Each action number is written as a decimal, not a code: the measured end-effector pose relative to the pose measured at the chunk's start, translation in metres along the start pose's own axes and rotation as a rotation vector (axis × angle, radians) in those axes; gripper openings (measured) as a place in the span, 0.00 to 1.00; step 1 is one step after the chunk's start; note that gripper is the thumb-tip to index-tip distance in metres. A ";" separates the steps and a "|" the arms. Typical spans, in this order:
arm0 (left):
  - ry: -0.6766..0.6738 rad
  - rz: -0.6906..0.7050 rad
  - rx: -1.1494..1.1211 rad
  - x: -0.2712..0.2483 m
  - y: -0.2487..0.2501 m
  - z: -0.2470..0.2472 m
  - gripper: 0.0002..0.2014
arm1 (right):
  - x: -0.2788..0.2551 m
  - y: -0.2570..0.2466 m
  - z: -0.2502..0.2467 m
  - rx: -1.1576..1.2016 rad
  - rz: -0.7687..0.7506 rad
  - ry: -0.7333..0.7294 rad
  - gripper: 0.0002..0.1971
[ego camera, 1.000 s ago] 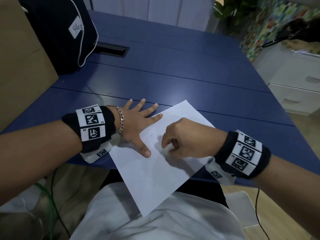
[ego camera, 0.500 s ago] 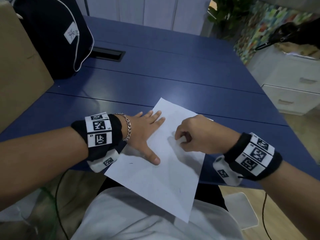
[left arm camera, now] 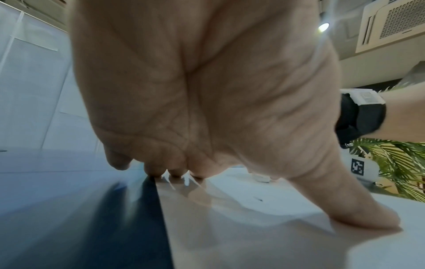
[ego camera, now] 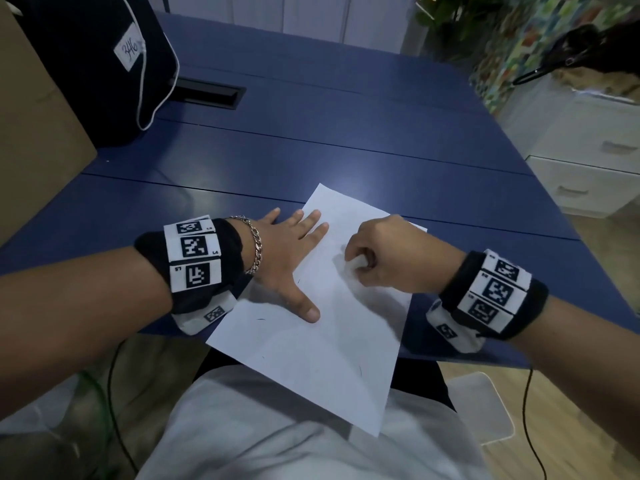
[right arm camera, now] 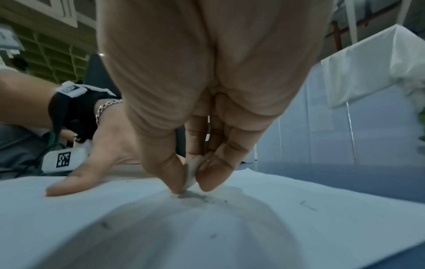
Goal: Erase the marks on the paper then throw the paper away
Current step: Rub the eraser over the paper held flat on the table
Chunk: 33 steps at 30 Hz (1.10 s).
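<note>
Left hand: seen from beneath, palm filling most of the view, fingers straight, tips pressed down at the sheet's edge.
Thumb: stretched out to the right, flat on the paper.
Paper: white, lying on a dark blue table; one short dark mark near the thumb.
Right wrist: black band, at the right edge.
Eraser: small pale lump on the sheet, possibly; too blurred to be sure.
</note>
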<state>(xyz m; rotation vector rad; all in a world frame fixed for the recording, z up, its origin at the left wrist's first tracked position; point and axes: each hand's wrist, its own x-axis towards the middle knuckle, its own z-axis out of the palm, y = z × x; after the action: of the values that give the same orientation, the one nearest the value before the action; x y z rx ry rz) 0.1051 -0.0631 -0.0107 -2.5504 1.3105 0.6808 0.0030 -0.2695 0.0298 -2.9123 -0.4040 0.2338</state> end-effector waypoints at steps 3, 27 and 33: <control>0.001 -0.007 -0.001 0.001 0.000 0.001 0.81 | -0.008 -0.017 0.008 0.004 -0.071 -0.041 0.08; 0.009 0.042 0.101 0.012 0.000 -0.025 0.77 | -0.022 0.029 -0.005 0.052 0.132 -0.008 0.04; -0.034 -0.012 0.077 0.025 -0.003 -0.027 0.79 | 0.010 0.024 -0.013 -0.012 0.022 -0.061 0.08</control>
<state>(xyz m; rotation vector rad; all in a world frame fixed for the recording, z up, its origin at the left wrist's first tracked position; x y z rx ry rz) 0.1279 -0.0891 0.0009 -2.4732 1.2846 0.6556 0.0205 -0.2914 0.0357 -2.9289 -0.3841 0.3259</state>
